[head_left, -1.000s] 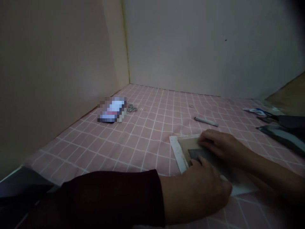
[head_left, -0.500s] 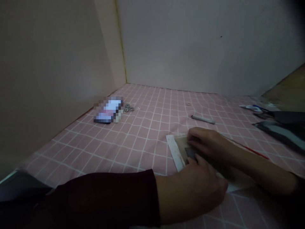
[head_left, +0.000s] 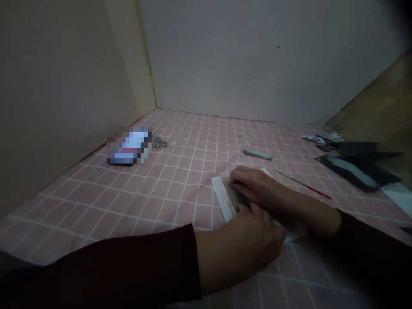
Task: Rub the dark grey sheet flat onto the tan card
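A flat sheet with a white border and a brownish middle lies on the cloth, largely hidden beneath both hands. My left hand is over its near side, fingers curled and closed at the near edge of a small dark grey flat piece. Just beyond it, my right hand bends over the sheet's far part with its fingers curled together. What those right fingertips hold, if anything, is hidden.
A pink checked cloth covers the table. Left stand a blurred-out phone and several small metal rings. A grey tube, a thin red-handled tool and dark packets lie right. Walls border the back and left.
The whole view has shifted, so everything appears further left. Both hands stay over the sheet, and the dark piece is now more covered by them. More of the right sleeve shows.
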The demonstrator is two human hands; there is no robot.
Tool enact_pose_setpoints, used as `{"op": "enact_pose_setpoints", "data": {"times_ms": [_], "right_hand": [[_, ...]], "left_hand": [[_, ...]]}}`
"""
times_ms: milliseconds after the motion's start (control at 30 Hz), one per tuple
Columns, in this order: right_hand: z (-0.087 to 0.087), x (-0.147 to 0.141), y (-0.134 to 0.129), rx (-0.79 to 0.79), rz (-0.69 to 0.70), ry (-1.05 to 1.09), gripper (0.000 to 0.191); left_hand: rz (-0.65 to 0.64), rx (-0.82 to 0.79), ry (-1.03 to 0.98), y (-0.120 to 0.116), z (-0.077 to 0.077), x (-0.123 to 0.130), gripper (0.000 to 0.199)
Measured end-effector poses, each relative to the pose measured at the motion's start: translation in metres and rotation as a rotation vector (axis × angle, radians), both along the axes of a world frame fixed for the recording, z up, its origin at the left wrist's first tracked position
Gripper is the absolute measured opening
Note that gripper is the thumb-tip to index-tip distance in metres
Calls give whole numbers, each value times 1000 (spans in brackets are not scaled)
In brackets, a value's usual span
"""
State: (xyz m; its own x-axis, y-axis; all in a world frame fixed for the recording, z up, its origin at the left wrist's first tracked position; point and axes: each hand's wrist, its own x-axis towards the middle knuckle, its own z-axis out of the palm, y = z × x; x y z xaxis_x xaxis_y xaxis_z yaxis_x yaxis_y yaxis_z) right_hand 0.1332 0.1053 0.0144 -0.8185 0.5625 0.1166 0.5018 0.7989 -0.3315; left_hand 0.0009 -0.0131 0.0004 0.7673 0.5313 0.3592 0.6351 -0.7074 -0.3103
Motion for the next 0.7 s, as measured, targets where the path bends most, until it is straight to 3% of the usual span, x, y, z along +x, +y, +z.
{"op": "enact_pose_setpoints", "data": {"times_ms": [200,400,467,600,700], "right_hand": [[5,25,4,-15,-94,-59,12],[8,-11,0,-35,-10,-5,11],[9,-6,2,-36,-7,-13,11],[10,20,7,-14,-126,-43,10],[7,13,3,-5,-82,-11,13]], "left_hand": [[-33,-17,14,0,1,-2,17],[4,-50,26,-2,1,-1,17],[-9,-46,27,-2,0,0,16],[-27,-48,16,-2,0,-1,16],[-5,-48,39,-1,0,0,15]]}}
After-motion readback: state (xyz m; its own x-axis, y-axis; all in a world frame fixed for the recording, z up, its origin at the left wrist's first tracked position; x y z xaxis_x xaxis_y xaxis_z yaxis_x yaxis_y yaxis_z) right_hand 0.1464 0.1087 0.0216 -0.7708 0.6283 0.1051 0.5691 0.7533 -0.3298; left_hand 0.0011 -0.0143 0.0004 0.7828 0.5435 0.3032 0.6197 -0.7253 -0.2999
